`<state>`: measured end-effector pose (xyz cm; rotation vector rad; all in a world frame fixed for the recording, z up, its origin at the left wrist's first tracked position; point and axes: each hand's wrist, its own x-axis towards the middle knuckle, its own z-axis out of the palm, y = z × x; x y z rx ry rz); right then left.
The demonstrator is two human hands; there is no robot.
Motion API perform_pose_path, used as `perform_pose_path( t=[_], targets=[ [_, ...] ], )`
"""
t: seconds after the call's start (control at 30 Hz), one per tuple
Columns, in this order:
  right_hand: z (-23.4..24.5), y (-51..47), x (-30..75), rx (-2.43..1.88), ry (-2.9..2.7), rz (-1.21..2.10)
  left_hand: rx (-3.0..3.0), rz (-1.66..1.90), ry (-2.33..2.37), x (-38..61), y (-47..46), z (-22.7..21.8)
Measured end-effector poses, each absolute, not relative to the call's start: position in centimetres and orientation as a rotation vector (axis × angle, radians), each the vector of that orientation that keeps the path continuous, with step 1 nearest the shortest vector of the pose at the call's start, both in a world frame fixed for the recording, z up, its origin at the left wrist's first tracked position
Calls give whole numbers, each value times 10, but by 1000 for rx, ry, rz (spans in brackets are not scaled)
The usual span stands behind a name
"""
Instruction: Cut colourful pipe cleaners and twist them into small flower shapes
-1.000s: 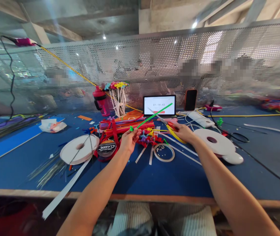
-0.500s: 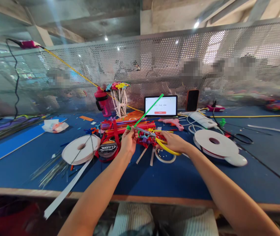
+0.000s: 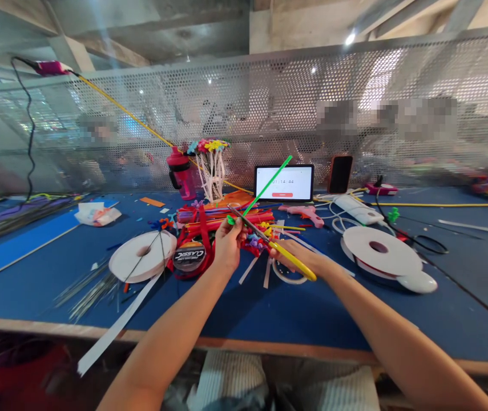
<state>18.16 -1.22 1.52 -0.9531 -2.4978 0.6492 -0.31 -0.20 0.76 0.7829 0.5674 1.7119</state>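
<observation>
1. The left hand (image 3: 228,244) is raised over the table (image 3: 295,308), near the middle of it. Its fingers are pinched together on the lower end of a green stick (image 3: 269,184).
2. The stick slants up and to the right from that pinch. Its far tip shows in front of the tablet (image 3: 284,181).
3. The right hand (image 3: 312,261) has its fingers closed through the yellow handles of the scissors (image 3: 265,238).
4. The blades point up and left and reach the stick just above the left fingertips. I cannot tell whether they are apart or closed.
5. Under both hands lies a heap of coloured sticks (image 3: 222,220), mostly red.
6. A black spool (image 3: 188,256) sits just left of the left hand, with a white reel (image 3: 141,260) beyond it.
7. A second reel (image 3: 376,246) lies to the right of the right hand.
8. A pink glue gun (image 3: 306,212) lies behind the scissors. A pink bottle (image 3: 181,174) stands further back on the left.
</observation>
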Motion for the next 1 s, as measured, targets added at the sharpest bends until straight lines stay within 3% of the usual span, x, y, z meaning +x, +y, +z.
perform_pose_path(
  t=[0.47,1.0],
  targets=[
    [11,-9,184,-1021,-2449,873,978,1777,673,-6,-3,8],
    [0,-3,171,-1245,-2464,345,895,1774,678,0,-6,9]
  ],
)
